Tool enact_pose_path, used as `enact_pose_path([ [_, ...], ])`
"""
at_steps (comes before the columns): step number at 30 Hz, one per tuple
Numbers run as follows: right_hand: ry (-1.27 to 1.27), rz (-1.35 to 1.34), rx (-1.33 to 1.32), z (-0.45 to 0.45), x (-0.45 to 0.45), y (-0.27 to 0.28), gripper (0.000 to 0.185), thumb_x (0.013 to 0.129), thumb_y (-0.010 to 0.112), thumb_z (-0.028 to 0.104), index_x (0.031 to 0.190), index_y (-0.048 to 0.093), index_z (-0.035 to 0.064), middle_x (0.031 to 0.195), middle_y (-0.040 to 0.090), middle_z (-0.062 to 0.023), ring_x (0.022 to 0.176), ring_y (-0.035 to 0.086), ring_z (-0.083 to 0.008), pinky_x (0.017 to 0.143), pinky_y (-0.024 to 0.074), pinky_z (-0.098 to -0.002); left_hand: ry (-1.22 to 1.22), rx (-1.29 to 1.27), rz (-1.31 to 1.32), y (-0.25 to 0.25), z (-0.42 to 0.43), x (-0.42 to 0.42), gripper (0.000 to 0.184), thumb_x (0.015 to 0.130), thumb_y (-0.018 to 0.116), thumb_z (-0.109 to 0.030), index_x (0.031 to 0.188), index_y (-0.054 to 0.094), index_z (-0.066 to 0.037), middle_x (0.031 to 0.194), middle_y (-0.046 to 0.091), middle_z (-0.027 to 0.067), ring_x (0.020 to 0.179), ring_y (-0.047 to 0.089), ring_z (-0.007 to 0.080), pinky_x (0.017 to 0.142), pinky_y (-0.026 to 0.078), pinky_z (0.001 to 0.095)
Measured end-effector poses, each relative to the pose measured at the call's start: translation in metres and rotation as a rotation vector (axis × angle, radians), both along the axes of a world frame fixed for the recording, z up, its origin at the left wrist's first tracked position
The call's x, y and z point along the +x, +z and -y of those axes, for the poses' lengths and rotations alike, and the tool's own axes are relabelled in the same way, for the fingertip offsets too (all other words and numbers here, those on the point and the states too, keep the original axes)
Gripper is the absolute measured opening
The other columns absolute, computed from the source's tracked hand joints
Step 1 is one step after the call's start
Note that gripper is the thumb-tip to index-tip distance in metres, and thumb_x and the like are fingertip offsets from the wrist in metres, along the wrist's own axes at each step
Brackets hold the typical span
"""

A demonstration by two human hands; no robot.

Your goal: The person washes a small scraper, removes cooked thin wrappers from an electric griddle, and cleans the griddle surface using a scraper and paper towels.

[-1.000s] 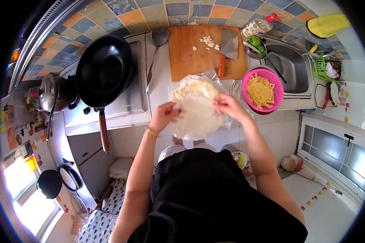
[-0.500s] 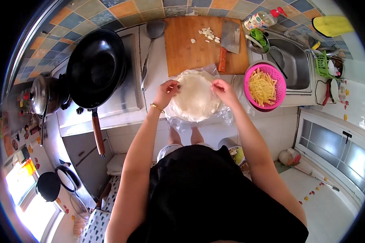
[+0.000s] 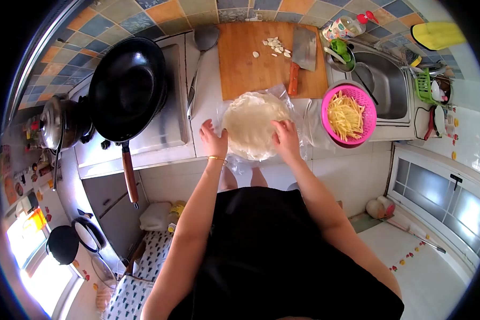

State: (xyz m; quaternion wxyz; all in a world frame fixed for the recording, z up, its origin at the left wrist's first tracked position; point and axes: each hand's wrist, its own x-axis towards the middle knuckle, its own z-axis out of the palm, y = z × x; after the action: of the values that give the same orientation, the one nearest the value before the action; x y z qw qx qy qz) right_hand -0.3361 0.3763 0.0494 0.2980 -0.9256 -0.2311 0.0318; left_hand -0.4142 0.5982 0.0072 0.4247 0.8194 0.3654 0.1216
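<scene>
A round, pale sheet of dough [image 3: 250, 125] with an uneven edge lies on a clear plastic bag [image 3: 240, 165] at the counter's front. My left hand [image 3: 214, 140] is at the dough's left side, fingers apart, with nothing in it. Over the right part of the dough is my right hand [image 3: 286, 137], its fingers bent and the thumb apart from them. Its fingertips are at the dough's surface; whether they press on it I cannot tell.
Behind the dough, a wooden cutting board [image 3: 240, 64] holds garlic pieces [image 3: 274, 45] and a cleaver [image 3: 304, 48]. A pink basket [image 3: 372, 114] of cut potato strips [image 3: 345, 114] stands right, near the sink [image 3: 392, 106]. Left are a spatula [image 3: 197, 64] and a black wok [image 3: 125, 90].
Both hands have come off the upper edges of the dough and moved nearer my body. The left has shifted outward and opened; the right has moved inward over the dough.
</scene>
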Motion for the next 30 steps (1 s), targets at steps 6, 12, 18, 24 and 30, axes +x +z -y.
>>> enact_pose_path([
  [6,-0.091,-0.034,0.062,0.01,0.004,0.004,0.037,0.076,0.062,0.004,0.111,0.054,0.0075,0.108,0.055,-0.0151,0.104,0.051,-0.0345,0.091,0.0414,-0.0438,0.055,-0.243,-0.127,-0.001,0.011,-0.013,0.057,0.072,0.073,-0.017,0.119,0.045,-0.001,0.107,0.056,0.0159,0.092,0.06,0.0277,0.082,0.049,0.0386],
  [12,-0.327,0.041,0.099,0.036,0.029,-0.036,0.039,0.08,0.062,0.01,0.117,0.049,0.0044,0.112,0.056,-0.018,0.108,0.051,-0.0362,0.095,0.0398,-0.0447,0.051,-0.108,-0.197,-0.015,0.011,-0.021,0.056,0.073,0.075,-0.024,0.116,0.048,-0.001,0.1,0.06,0.017,0.088,0.062,0.0289,0.078,0.05,0.038],
  [18,-0.457,-0.304,-0.011,0.028,0.052,-0.041,0.042,0.089,0.059,0.034,0.117,0.049,0.0048,0.104,0.063,-0.0163,0.102,0.058,-0.0371,0.091,0.0412,-0.0456,0.099,-0.333,-0.209,-0.016,0.018,-0.025,0.052,0.076,0.076,-0.033,0.109,0.054,0.0,0.083,0.066,0.0119,0.076,0.063,0.0225,0.07,0.051,0.035],
  [24,-0.305,-0.32,0.169,0.012,0.049,-0.032,0.032,0.096,0.05,0.036,0.104,0.055,0.0059,0.079,0.063,-0.019,0.076,0.063,-0.0376,0.065,0.0463,-0.0431,-0.039,-0.593,-0.142,-0.046,0.024,-0.016,0.03,0.087,0.066,-0.028,0.096,0.056,-0.001,0.067,0.056,0.0041,0.06,0.052,0.014,0.054,0.044,0.032],
  [30,-0.235,-0.323,0.27,0.002,0.051,-0.006,0.024,0.098,0.048,0.029,0.099,0.056,0.0068,0.073,0.057,-0.0208,0.066,0.055,-0.0394,0.059,0.0426,-0.0429,-0.028,-0.89,0.034,0.03,0.02,-0.005,0.011,0.092,0.057,-0.019,0.098,0.057,-0.009,0.078,0.054,-0.0048,0.063,0.048,0.0035,0.049,0.039,0.0201],
])
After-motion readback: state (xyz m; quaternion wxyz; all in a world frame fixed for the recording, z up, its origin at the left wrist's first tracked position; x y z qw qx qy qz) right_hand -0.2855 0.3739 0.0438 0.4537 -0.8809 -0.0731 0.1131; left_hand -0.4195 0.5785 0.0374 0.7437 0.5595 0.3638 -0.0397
